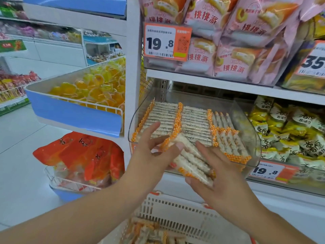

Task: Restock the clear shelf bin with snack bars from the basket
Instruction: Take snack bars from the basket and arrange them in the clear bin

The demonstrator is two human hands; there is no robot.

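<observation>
A clear shelf bin (246, 124) on the middle shelf holds several rows of white snack bars with orange checked ends (193, 120). In front of the bin's lip I hold a stack of the same snack bars (190, 159) between both hands. My left hand (154, 150) grips the stack's upper left end with thumb and fingers. My right hand (223, 175) cups the stack from below and from the right. A white slotted basket (175, 213) sits below my arms with more bars (151, 233) inside it.
A blue-fronted tray of yellow jelly cups (91, 90) juts out at the left, with orange bags (84, 152) below it. Pink cake packs (219, 41) fill the shelf above. Yellow and white packets (288, 134) lie right of the bin. Price tags (165, 43) hang on the shelf edges.
</observation>
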